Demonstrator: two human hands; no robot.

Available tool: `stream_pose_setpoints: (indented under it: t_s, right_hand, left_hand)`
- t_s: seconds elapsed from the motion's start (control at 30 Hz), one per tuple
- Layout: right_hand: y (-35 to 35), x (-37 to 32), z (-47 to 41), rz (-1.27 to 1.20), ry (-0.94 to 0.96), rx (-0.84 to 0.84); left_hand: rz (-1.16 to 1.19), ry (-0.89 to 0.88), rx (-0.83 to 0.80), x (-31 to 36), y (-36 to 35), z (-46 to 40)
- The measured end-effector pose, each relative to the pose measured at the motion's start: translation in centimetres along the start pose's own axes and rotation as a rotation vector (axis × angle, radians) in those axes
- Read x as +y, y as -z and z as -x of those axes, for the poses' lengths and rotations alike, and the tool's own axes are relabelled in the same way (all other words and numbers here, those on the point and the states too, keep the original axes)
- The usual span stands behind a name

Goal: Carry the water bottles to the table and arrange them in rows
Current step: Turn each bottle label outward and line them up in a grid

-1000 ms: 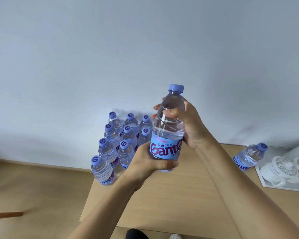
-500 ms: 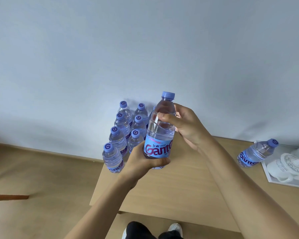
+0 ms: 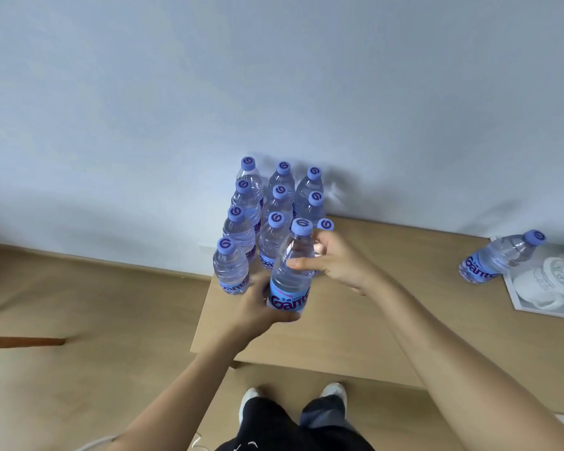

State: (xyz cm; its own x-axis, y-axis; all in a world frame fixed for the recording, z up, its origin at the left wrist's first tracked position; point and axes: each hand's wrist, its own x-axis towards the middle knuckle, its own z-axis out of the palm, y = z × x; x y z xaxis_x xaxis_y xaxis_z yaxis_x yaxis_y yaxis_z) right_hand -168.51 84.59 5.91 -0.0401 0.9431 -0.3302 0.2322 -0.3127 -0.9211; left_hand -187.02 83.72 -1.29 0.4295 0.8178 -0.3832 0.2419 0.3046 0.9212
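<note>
1. Water bottles (image 3: 308, 209) in all: twelve.
2. Standing bottles (image 3: 230, 271) just beyond the grips: ten, in columns of four, three and three.
3. Held bottle (image 3: 290, 296), between left grip (image 3: 258, 307) and right grip (image 3: 342, 265): one.
4. Lone bottle (image 3: 498, 258), well apart to the right of the right grip: one.
5. Grips: two.
6. Bench (image 3: 339, 336): one.
7. Shoes (image 3: 249, 398), below the grips: two.

Bottle rows (image 3: 275, 203) on table (image 3: 339, 327) far-left corner — lone bottle (image 3: 498, 257) far right.

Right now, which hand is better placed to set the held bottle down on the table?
Probably left. The left hand grips the bottle low, at its label, nearest the table; the right hand only holds its upper part.
</note>
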Motion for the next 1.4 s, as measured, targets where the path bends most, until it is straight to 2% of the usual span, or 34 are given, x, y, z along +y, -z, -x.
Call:
stream_pose_setpoints:
  t_s: [0.17, 0.67, 0.9, 1.07, 1.4]
  right_hand:
    - [-2.8, 2.5, 0.2, 0.066, -0.011, -0.028]
    - [-6.6, 7.2, -0.8, 0.21, 0.082, 0.15]
    - [-6.3, 6.4, -2.6, 0.266, 0.132, 0.118]
    - [-5.7, 6.3, -3.8, 0.342, 0.196, 0.159]
    - [-5.2, 7.1, -4.6, 0.367, 0.189, 0.165]
  left_hand:
    - [-0.016, 0.004, 0.072, -3.4, 0.5, -1.4]
    - [-0.181, 0.013, 0.241, -10.8, 0.5, -5.4]
    - [-0.141, 0.039, 0.332, -9.7, -0.4, -6.1]
    - [-0.148, 0.025, 0.36, -8.5, -0.9, -7.1]
    - [-0.18, 0.044, 0.439, -7.8, -1.5, -7.7]
